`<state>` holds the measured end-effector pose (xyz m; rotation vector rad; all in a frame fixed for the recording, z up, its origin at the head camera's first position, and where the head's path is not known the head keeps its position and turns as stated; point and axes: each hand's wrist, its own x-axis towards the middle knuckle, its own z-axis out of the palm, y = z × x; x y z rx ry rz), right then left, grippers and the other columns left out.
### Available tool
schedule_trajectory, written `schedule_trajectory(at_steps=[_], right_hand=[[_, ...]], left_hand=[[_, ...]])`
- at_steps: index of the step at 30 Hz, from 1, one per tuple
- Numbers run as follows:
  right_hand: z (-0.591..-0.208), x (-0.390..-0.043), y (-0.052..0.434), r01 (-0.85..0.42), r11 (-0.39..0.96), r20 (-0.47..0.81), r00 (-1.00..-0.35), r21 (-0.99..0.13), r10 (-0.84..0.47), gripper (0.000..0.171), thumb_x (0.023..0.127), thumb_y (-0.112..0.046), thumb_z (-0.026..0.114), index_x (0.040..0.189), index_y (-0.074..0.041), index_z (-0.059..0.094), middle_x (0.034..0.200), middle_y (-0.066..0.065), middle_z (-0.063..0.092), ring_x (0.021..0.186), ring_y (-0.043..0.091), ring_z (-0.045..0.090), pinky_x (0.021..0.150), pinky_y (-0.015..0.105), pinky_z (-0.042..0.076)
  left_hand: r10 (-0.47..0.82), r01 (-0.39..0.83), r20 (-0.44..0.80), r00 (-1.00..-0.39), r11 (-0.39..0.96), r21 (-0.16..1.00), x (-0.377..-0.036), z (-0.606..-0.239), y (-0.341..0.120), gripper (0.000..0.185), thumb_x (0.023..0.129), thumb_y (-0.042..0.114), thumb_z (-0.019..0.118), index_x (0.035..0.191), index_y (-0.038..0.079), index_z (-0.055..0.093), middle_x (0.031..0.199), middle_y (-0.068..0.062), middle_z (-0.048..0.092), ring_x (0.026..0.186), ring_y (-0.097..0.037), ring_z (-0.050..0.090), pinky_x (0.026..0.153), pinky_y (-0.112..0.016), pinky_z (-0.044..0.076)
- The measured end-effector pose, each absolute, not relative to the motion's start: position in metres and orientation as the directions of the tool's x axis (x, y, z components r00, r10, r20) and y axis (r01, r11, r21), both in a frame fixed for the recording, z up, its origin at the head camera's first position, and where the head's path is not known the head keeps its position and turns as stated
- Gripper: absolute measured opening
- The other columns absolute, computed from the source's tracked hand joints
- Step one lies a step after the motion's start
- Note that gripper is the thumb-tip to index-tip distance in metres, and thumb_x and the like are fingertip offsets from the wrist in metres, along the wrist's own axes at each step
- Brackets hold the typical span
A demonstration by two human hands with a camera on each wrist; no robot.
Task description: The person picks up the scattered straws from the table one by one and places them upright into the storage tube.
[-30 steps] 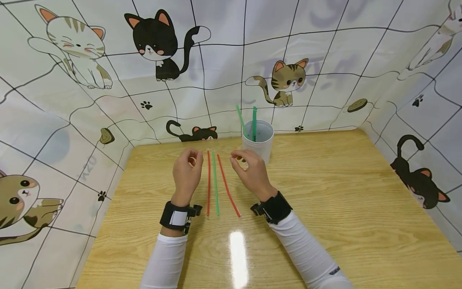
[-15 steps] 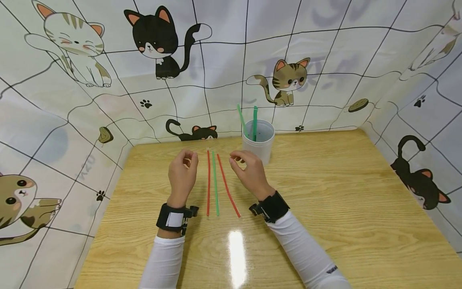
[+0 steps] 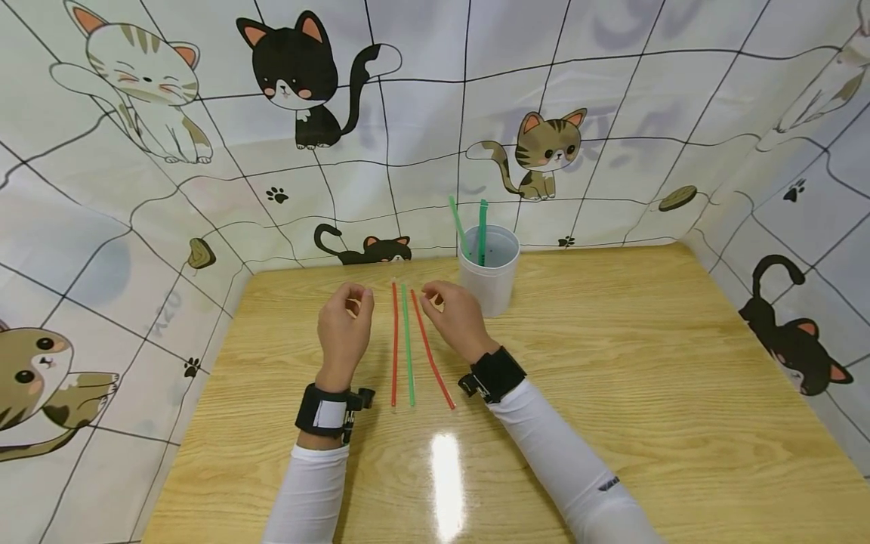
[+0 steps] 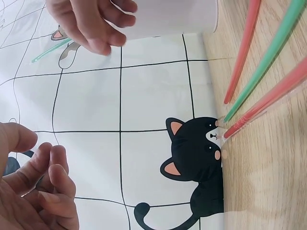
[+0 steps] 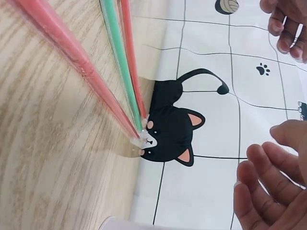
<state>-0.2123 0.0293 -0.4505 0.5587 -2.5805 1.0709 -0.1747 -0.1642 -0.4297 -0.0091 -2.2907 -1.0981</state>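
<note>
Currently, two slim green plastic straws (image 3: 469,233) stand upright in the white cylindrical plastic cup (image 3: 491,276) near the far edge of the light wooden bench (image 3: 612,363). Three straws lie loose on the bench, side by side, running from the far edge toward the person: a left red straw (image 3: 393,344), a middle green straw (image 3: 408,346) and a right red straw (image 3: 431,350).

By judgement, two of five are placed and three remain.

Left hand (image 3: 344,330) hovers just left of the row, fingers loosely curled, holding nothing. Right hand (image 3: 453,317) hovers over the right red straw's far end, fingers loosely curled, nothing gripped.
</note>
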Motion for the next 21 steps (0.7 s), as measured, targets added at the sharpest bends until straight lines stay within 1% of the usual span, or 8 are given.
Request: schedule_trajectory(at_steps=[2, 5, 10, 13, 18, 21], right_hand=[[-0.449, -0.217, 0.025, -0.423, 0.676, 0.365, -0.9, -0.604, -0.237, 0.02, 0.099, -0.02, 0.066, 0.113, -0.008, 0.073, 0.103, 0.008, 0.075, 0.086, 0.021, 0.068, 0.073, 0.034, 0.054], [-0.45, -0.225, 0.019, -0.371, 0.716, 0.302, -0.925, -0.591, -0.231, 0.021, 0.099, -0.02, 0.065, 0.114, -0.006, 0.072, 0.102, 0.008, 0.075, 0.087, 0.022, 0.069, 0.076, 0.036, 0.055], [-0.454, -0.237, 0.01, -0.304, 0.752, 0.2, -0.952, -0.584, -0.23, 0.024, 0.1, -0.022, 0.065, 0.115, -0.005, 0.072, 0.104, 0.009, 0.075, 0.094, 0.023, 0.07, 0.083, 0.037, 0.056], [-0.455, -0.241, 0.006, -0.288, 0.757, 0.176, -0.958, -0.586, -0.228, 0.023, 0.098, -0.021, 0.067, 0.112, -0.004, 0.072, 0.102, 0.01, 0.075, 0.093, 0.025, 0.071, 0.082, 0.039, 0.056], [-0.459, -0.247, 0.002, -0.269, 0.798, 0.148, -0.963, -0.539, -0.225, 0.019, 0.098, -0.021, 0.068, 0.105, -0.004, 0.072, 0.096, 0.01, 0.075, 0.086, 0.024, 0.071, 0.076, 0.039, 0.056], [-0.462, -0.249, -0.001, -0.237, 0.826, 0.083, -0.97, -0.511, -0.227, 0.018, 0.097, -0.022, 0.068, 0.101, -0.005, 0.07, 0.094, 0.01, 0.074, 0.084, 0.025, 0.07, 0.075, 0.04, 0.056]], left_hand=[[-0.238, 0.252, 0.513, -0.824, 0.658, 0.71, -0.174, -0.43, -0.164, 0.018, 0.099, 0.02, 0.063, 0.091, 0.005, 0.069, 0.077, -0.012, 0.065, 0.064, -0.023, 0.056, 0.054, -0.027, 0.034], [-0.235, 0.251, 0.51, -0.828, 0.658, 0.71, -0.173, -0.429, -0.163, 0.018, 0.1, 0.02, 0.063, 0.092, 0.005, 0.069, 0.078, -0.013, 0.065, 0.065, -0.025, 0.057, 0.055, -0.026, 0.034], [-0.229, 0.248, 0.508, -0.83, 0.665, 0.705, -0.172, -0.429, -0.163, 0.02, 0.1, 0.021, 0.062, 0.092, 0.005, 0.069, 0.08, -0.013, 0.067, 0.065, -0.025, 0.058, 0.055, -0.027, 0.035], [-0.221, 0.249, 0.508, -0.833, 0.67, 0.7, -0.172, -0.43, -0.163, 0.02, 0.101, 0.021, 0.062, 0.092, 0.005, 0.068, 0.082, -0.013, 0.068, 0.065, -0.024, 0.057, 0.055, -0.029, 0.036], [-0.22, 0.247, 0.51, -0.832, 0.675, 0.695, -0.171, -0.431, -0.161, 0.02, 0.1, 0.021, 0.062, 0.093, 0.004, 0.069, 0.083, -0.013, 0.068, 0.065, -0.024, 0.058, 0.056, -0.028, 0.035], [-0.219, 0.25, 0.514, -0.83, 0.677, 0.692, -0.17, -0.431, -0.161, 0.02, 0.1, 0.021, 0.062, 0.093, 0.003, 0.069, 0.082, -0.013, 0.068, 0.064, -0.024, 0.057, 0.055, -0.027, 0.034]])
